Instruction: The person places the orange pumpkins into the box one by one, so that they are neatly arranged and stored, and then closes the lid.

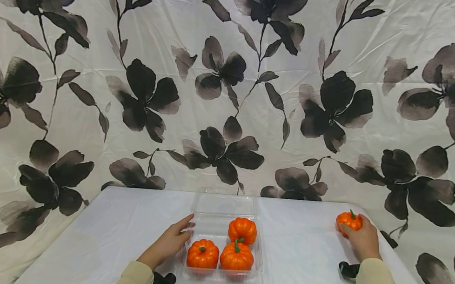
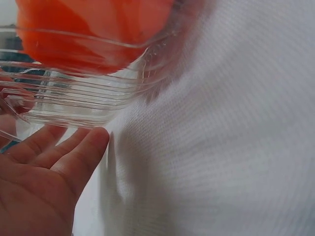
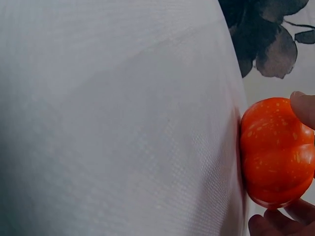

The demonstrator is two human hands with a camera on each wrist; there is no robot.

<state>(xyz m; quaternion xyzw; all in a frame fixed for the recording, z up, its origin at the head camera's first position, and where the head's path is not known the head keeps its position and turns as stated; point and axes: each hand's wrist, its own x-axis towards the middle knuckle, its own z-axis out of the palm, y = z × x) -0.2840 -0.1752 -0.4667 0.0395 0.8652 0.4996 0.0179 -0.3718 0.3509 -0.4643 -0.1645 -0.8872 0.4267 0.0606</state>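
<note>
An orange pumpkin and the clear container, both partly beyond the left wrist view's edges

Creased, dark-flowered pale backdrop behind a white-covered table

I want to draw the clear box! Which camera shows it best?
The head view: nearly all the clear box shows, lid open. The left wrist view shows only part, close up; the right wrist view, none.
</note>
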